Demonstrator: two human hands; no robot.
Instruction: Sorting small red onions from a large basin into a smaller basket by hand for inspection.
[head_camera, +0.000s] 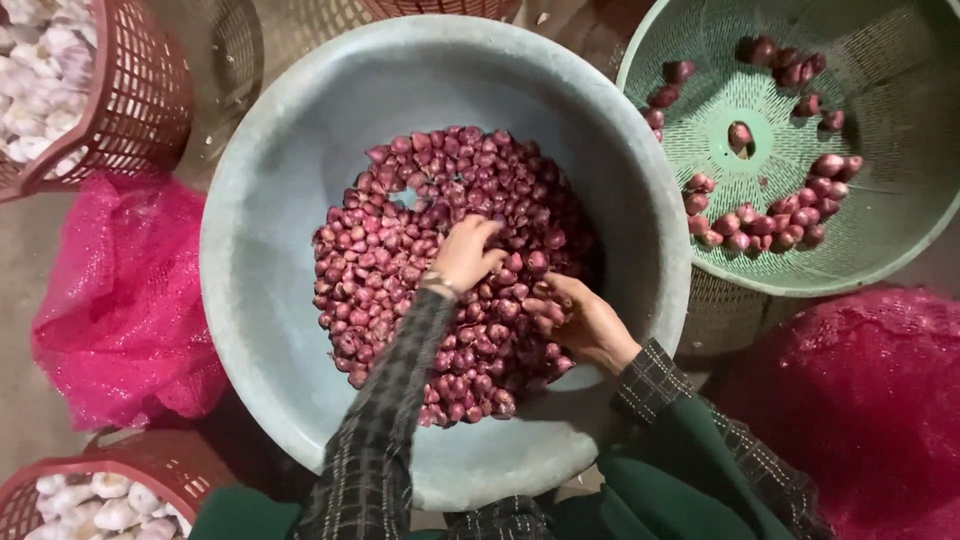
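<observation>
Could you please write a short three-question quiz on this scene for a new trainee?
1. True or false: both hands are in the pile of shallots inside the big grey basin.
2. Which container holds only a few scattered shallots? A) the green basket B) the red basket C) the pink mesh bag
3. What fills the red baskets at the left?

Key
1. True: the left hand and right hand both rest on the pile.
2. A.
3. White garlic bulbs.
</observation>
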